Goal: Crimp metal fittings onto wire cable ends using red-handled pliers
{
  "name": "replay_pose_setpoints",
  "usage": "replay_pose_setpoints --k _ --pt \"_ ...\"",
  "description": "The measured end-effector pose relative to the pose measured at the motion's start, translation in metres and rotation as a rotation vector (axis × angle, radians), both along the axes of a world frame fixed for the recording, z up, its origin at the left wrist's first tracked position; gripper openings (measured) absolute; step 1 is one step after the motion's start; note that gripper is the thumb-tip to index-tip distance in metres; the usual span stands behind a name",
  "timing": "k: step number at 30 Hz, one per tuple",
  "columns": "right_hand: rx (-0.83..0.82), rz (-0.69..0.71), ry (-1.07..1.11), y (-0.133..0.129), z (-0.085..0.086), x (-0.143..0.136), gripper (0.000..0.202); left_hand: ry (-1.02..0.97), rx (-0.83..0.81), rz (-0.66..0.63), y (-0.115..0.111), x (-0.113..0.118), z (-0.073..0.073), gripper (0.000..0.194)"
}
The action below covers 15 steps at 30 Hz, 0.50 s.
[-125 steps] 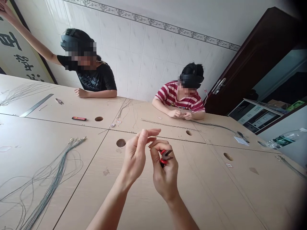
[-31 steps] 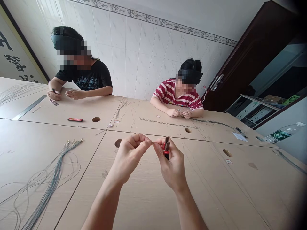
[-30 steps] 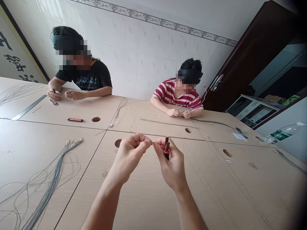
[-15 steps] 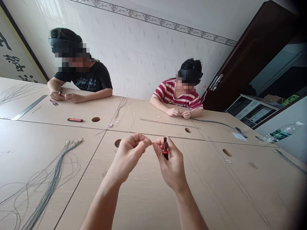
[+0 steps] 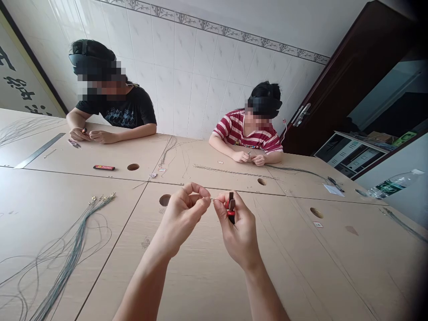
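My left hand point(image 5: 187, 216) pinches one end of a small thin piece point(image 5: 212, 199), too tiny to make out well, above the middle of the table. The fingertips of my right hand point(image 5: 239, 232) meet its other side. That same right hand grips red-and-black pliers point(image 5: 231, 207), whose jaws point up between thumb and fingers. A narrow gap separates the two hands. At the left lies a bundle of grey-green cords point(image 5: 75, 254) with small metallic ends.
Across the table point(image 5: 207, 267) sit a person in black point(image 5: 123, 107) and a person in red stripes point(image 5: 247, 133), both handling small items. A ruler point(image 5: 40, 150), a red-black case point(image 5: 104, 167), round holes, loose cords and a bottle point(image 5: 396, 183) lie around.
My left fingertips have drawn slightly left, away from the right ones, and more of the thin piece shows between them. The right hand holds the pliers much as before.
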State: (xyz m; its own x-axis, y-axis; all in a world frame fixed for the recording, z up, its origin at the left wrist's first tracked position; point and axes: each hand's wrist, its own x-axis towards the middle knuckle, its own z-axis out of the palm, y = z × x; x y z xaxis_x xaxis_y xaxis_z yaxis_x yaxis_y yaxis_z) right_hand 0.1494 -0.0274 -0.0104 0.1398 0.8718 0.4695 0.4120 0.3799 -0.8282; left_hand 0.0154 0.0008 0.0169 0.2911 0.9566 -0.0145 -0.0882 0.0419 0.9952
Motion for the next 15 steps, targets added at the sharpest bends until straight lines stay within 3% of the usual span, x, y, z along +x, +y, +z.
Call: replay_pose_setpoints --k 5,15 --pt "-0.013 -0.021 0.002 0.0000 -0.0014 0.0019 0.015 -0.011 -0.035 0.035 -0.0001 -0.0007 0.0020 0.005" --pt "-0.002 0.000 -0.005 -0.0005 0.0011 0.0000 0.015 -0.033 -0.016 0.006 0.0018 -0.0007 -0.0024 0.011"
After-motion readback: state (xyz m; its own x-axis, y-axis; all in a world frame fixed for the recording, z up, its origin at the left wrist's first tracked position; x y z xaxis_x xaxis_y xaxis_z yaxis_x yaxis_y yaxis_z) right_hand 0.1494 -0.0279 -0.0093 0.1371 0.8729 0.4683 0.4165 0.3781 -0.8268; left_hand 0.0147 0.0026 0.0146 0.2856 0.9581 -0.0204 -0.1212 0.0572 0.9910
